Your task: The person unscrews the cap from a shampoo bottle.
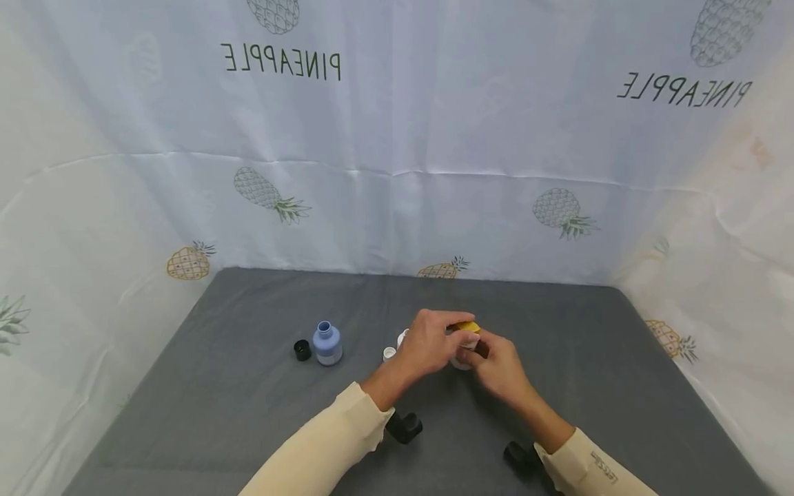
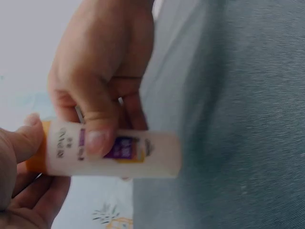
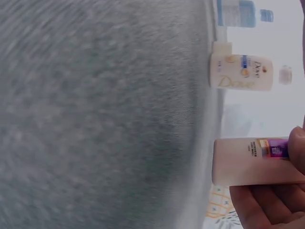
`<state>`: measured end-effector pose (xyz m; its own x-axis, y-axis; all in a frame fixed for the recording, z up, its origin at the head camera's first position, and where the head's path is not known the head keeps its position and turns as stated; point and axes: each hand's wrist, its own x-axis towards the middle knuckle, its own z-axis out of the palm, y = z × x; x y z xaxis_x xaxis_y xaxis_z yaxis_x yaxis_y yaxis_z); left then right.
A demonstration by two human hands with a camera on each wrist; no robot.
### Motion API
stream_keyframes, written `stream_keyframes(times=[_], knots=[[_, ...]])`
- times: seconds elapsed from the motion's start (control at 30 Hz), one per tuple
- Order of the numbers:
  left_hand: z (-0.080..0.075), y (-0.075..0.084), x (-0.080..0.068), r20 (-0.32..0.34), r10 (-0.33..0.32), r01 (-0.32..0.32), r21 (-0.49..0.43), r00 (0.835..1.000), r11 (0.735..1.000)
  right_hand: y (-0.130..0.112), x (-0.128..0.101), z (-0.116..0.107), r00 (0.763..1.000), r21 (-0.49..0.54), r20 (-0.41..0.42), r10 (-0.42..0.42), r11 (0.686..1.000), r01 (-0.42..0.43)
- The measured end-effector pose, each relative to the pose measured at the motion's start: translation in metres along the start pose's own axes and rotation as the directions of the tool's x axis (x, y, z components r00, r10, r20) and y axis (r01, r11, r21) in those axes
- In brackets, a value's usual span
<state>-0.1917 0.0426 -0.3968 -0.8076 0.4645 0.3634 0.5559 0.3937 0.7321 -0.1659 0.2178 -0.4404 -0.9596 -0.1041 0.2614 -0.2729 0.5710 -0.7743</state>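
My left hand (image 2: 100,71) has its grip closed round the white bottle (image 2: 114,153), thumb across the label, just above the grey bench (image 1: 248,386). My right hand (image 1: 499,368) pinches its yellow cap (image 1: 466,326). A Dove bottle (image 3: 242,72) and a blue bottle (image 1: 326,343) stand left of it.

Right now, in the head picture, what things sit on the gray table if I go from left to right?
Small black cap → open blue bottle → little white cap → left hand → yellow-capped white bottle → right hand.
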Motion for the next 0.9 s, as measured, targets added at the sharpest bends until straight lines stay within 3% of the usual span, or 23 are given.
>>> stream_keyframes(times=[0.17, 0.33, 0.57, 0.9], knots=[[-0.012, 0.006, 0.0, 0.038, 0.003, -0.002, -0.04, 0.999, 0.999, -0.011, -0.002, -0.004, 1.0, -0.003, 0.025, -0.006, 1.0, 0.006], [-0.02, 0.017, -0.002, 0.013, 0.052, -0.051, -0.076, 0.999, 0.996, -0.026, -0.006, -0.009, 1.0, 0.014, 0.005, -0.026, 1.0, 0.026], [-0.025, 0.034, -0.007, -0.093, 0.079, -0.087, -0.085, 0.993, 0.993, -0.045, -0.01, -0.011, 0.997, 0.048, -0.026, -0.066, 0.997, 0.067], [-0.019, 0.046, -0.011, -0.252, 0.063, -0.09, -0.097, 0.966, 0.991, -0.056, -0.012, -0.011, 0.972, -0.145, -0.162, -0.171, 0.978, 0.148]])
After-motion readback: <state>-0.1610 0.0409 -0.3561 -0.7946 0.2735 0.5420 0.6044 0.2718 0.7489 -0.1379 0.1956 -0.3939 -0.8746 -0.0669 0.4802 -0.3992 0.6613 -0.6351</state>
